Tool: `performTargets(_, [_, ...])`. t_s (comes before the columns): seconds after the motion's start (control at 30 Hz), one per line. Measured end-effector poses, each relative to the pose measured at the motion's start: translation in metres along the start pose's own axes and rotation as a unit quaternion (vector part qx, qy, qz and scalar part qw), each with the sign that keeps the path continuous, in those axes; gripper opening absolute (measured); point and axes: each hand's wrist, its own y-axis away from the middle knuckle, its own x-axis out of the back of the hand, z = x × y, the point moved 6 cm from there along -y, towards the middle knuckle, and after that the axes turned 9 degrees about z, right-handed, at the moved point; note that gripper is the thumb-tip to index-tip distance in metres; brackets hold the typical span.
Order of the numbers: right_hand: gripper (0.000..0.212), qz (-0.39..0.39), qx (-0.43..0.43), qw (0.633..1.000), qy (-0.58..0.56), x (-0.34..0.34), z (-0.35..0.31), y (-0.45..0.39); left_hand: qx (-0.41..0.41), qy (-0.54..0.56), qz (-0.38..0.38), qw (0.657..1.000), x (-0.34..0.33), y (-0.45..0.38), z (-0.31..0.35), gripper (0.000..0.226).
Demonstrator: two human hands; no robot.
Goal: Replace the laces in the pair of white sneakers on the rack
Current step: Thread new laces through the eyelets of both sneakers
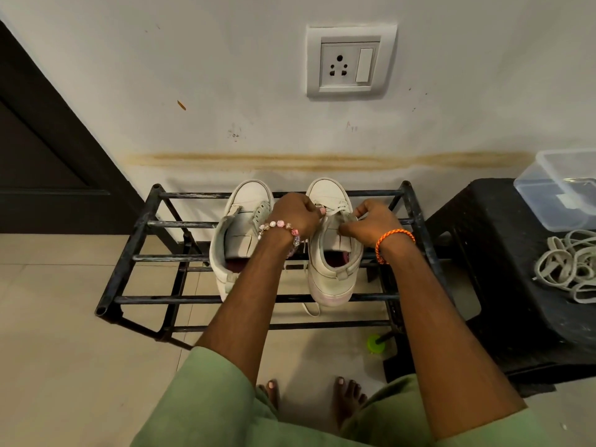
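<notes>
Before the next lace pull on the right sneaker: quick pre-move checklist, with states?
1. Both sneakers on the rack: ok.
2. Left hand and right hand at the right sneaker: ok.
3. Each hand's grip on the lace: cannot tell, fingers hide it.
4. Left sneaker laced: not ok, eyelets bare.
5. Spare laces on the stool, near the right hand: ok.
</notes>
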Motion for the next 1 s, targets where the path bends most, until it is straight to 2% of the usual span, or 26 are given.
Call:
performTargets(0.2, [0.024, 0.011, 0.000, 1.000, 0.011, 0.001, 0.001, -0.001, 0.046, 0.084, -0.054, 0.994, -0.005, -0.007, -0.006, 0.023])
performTargets(0.33, [0.023, 0.023, 0.022, 0.998, 0.046, 0.001, -0.004, 0.002, 0.078, 0.171, -0.078, 0.979, -0.004, -0.010, -0.013, 0.008])
performTargets(0.47, [0.025, 0.025, 0.040, 0.997, 0.068, 0.001, -0.009, 0.003, 0.101, 0.209, -0.115, 0.966, -0.008, -0.005, -0.015, 0.016])
performTargets(0.53, [0.022, 0.019, 0.036, 0.997, 0.065, 0.000, -0.008, 0.002, 0.104, 0.187, -0.110, 0.971, -0.006, -0.007, -0.017, 0.017])
performTargets(0.63, [0.019, 0.017, 0.032, 0.997, 0.067, 0.001, -0.007, 0.001, 0.119, 0.155, -0.048, 0.980, -0.002, -0.017, -0.023, 0.024])
performTargets(0.73, [0.018, 0.018, 0.030, 0.997, 0.063, 0.002, -0.006, 0.002, 0.110, 0.083, -0.020, 0.990, -0.003, -0.021, -0.031, 0.018])
performTargets(0.83, [0.019, 0.013, 0.031, 0.998, 0.056, 0.002, -0.005, 0.002, 0.081, 0.052, -0.016, 0.995, -0.011, -0.017, -0.036, 0.013])
performTargets(0.9, [0.019, 0.012, 0.028, 0.998, 0.052, 0.002, -0.005, 0.002, 0.039, 0.003, 0.012, 0.999, -0.009, -0.013, -0.031, 0.007])
performTargets(1.0, [0.020, 0.012, 0.025, 0.998, 0.048, 0.003, -0.006, 0.001, -0.020, -0.056, 0.061, 0.996, 0.000, -0.011, -0.020, 0.012])
